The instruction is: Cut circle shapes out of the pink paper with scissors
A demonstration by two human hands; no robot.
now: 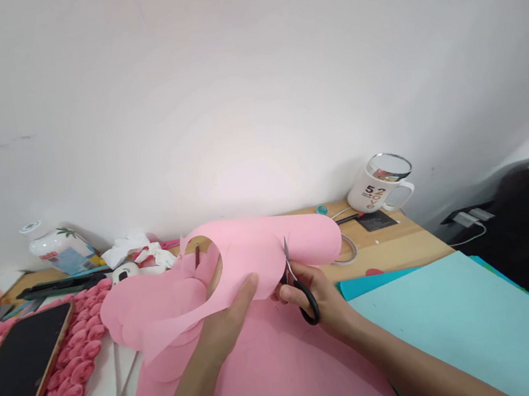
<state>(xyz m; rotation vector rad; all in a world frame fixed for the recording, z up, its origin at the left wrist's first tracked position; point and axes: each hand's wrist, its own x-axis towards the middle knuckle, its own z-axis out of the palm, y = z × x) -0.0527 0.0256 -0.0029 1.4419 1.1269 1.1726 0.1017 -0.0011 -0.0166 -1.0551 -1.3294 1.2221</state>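
Note:
My left hand (pixel 231 315) pinches a curled pink paper sheet (pixel 253 250), thumb on top, holding it above the desk. A round hole and scalloped cuts show in the sheet's left part. My right hand (pixel 318 294) grips black-handled scissors (pixel 299 290), fingers through the loops. The blades point up into the paper's edge. More pink paper (pixel 278 371) lies flat beneath both forearms.
A phone (pixel 13 378) rests on a mat of pink paper roses (pixel 78 371) at left. A light blue sheet (pixel 468 326) lies at right. A white mug (pixel 378 187), a tape ring (pixel 349 250), a bottle (pixel 57 249) and crumpled scraps sit along the wall.

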